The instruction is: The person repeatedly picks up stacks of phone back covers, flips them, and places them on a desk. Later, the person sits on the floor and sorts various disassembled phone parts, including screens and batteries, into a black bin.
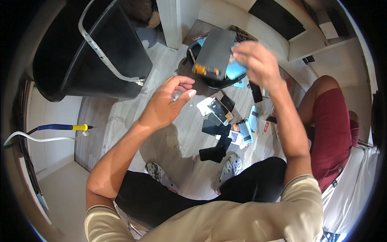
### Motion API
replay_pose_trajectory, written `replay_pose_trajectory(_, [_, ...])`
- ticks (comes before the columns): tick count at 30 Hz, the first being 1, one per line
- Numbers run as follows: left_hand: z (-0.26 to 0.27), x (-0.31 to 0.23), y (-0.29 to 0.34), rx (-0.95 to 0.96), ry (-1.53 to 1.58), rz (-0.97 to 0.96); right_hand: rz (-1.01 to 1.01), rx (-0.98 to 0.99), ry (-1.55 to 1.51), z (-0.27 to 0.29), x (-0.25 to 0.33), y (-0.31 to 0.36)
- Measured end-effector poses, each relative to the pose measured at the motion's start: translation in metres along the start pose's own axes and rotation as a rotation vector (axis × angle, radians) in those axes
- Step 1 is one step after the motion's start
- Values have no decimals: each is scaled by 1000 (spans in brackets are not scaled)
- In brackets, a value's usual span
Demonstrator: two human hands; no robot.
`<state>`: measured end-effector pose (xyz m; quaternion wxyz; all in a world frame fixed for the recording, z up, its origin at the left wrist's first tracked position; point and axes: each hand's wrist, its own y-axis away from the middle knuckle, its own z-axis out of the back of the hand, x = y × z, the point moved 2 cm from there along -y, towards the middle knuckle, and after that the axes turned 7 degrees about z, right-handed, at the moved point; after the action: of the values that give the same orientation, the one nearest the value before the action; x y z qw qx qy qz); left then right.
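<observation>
My right hand [259, 63] is closed at the right edge of a dark grey flat screen panel [215, 48], its fingers a little blurred. An orange ribbon strip runs along the panel's near edge. Under the panel stands a black bin [221, 84], partly hidden by it. A light blue object [235, 70] shows below my right fingers, too blurred to name. My left hand [165, 103] hovers left of the bin with its fingers curved, thumb apart and nothing in it. Several phones lie on the floor nearby, among them a white-framed phone [219, 109] and a black phone [212, 154].
A large black tub [109, 60] stands at the far left, a grey cable [100, 56] hanging over it. A blue and yellow soldering iron [60, 127] juts in at the left. Another person's knee in dark red shorts [332, 133] is close on the right. My shoes [231, 167] flank the phones.
</observation>
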<state>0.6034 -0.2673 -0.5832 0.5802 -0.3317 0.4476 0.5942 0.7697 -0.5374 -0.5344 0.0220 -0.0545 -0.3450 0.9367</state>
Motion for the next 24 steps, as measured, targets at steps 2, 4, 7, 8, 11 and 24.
replay_pose_trajectory(2, [-11, -6, -1, 40, 460, 115, 54, -78, 20, 6, 29, -5])
replay_pose_trajectory(4, [-20, -11, -4, 146, 785, 133, 62, -83, 5, 13, 44, -7])
replay_pose_trajectory(7, [-28, -16, -9, 101, 897, 99, 25, -87, 56, 22, 50, -2])
replay_pose_trajectory(8, [-26, -20, -9, -11, 705, -13, 30, -75, 49, 25, 51, 0])
replay_pose_trajectory(11, [-18, -33, -5, -241, 26, -342, -48, -39, -12, 32, 54, 7])
replay_pose_trajectory(24, [11, -25, -8, -164, 385, 147, -977, 198, -1175, 4, 84, 26])
